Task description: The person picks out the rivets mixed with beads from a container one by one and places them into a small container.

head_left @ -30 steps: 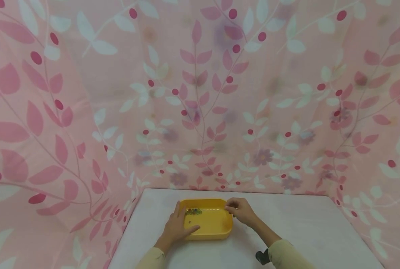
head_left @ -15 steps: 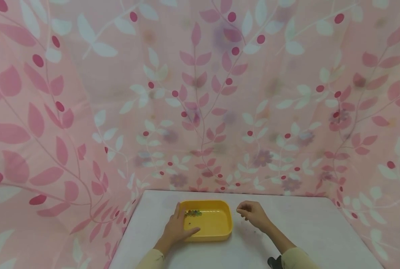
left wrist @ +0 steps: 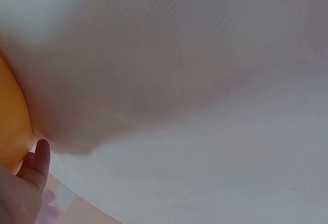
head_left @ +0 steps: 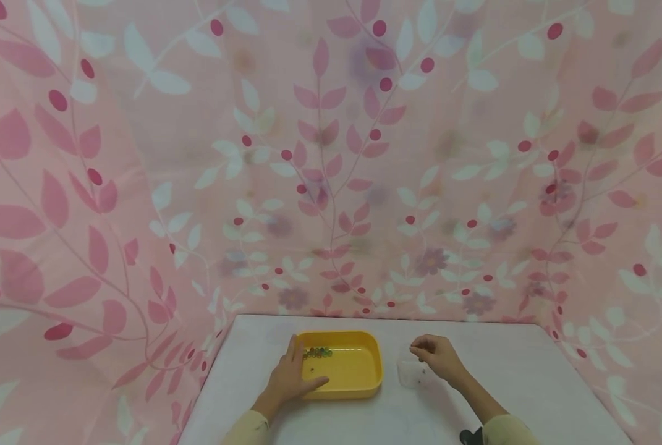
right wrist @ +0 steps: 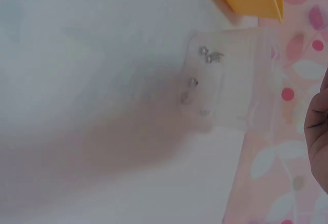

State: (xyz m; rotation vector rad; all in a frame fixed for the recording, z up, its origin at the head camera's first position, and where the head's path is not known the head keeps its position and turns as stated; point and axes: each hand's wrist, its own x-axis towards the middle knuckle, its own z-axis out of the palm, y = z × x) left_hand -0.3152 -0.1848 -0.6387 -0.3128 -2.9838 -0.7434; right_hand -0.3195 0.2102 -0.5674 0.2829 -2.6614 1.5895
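A yellow plastic tray [head_left: 344, 378] stands on the white table. My left hand [head_left: 287, 376] rests on its left end, fingers spread along the side and thumb reaching over the front edge. Several small greenish glass-like balls [head_left: 321, 353] cluster at the tray's back left, and one tiny dark bead [head_left: 311, 369] lies nearer the front. Right of the tray is a clear plastic box [right wrist: 230, 80], with several small shiny beads [right wrist: 192, 82] seen in the right wrist view. Over its back right part hovers my right hand [head_left: 442, 357], fingers bent toward the thumb; anything between the fingertips is hidden.
Pink leaf-patterned cloth [head_left: 331, 204] hangs along the back and sides of the white table [head_left: 509, 377]. A dark object [head_left: 471, 436] shows beside the right sleeve at the bottom edge.
My right hand has moved away from the tray's right edge, rightward to the clear box, which now shows more plainly. The left hand and tray have stayed in place.
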